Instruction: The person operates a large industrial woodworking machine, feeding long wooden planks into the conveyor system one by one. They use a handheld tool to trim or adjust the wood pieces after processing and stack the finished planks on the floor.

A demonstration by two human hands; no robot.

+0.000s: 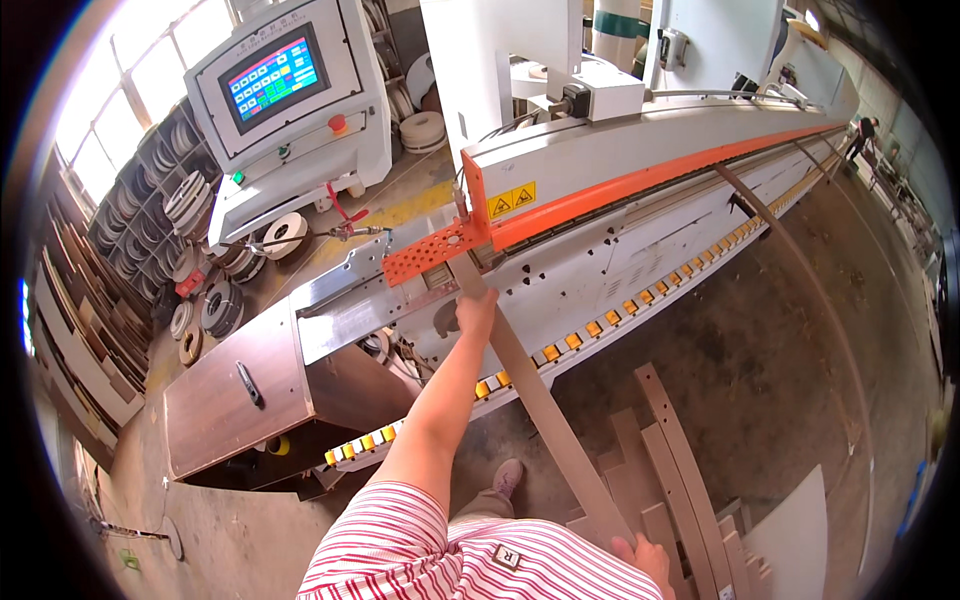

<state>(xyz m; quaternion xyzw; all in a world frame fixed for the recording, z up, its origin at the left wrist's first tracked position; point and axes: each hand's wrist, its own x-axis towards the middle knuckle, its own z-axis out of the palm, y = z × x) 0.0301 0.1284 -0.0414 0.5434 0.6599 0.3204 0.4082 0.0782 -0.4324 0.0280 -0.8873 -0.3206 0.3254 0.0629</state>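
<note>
A long, narrow grey-brown board [545, 412] runs slantwise from the edge-banding machine [590, 178] down to my right side. My left hand [478, 312] is closed round it near its far end, which lies at the machine's infeed beside the orange perforated plate [425, 260]. Lower right, my right hand [642, 556] grips the board near its close end, thumb on top; some fingers are hidden beneath. The board rests across the front side of the machine, above a row of yellow rollers [594, 328].
A control panel with a lit screen [273, 78] stands at the upper left. A brown cabinet [240, 400] juts out left of the infeed. Several similar boards [672, 460] are stacked at my right. Rolls of edging [285, 233] lie behind. Another person [861, 138] stands far right.
</note>
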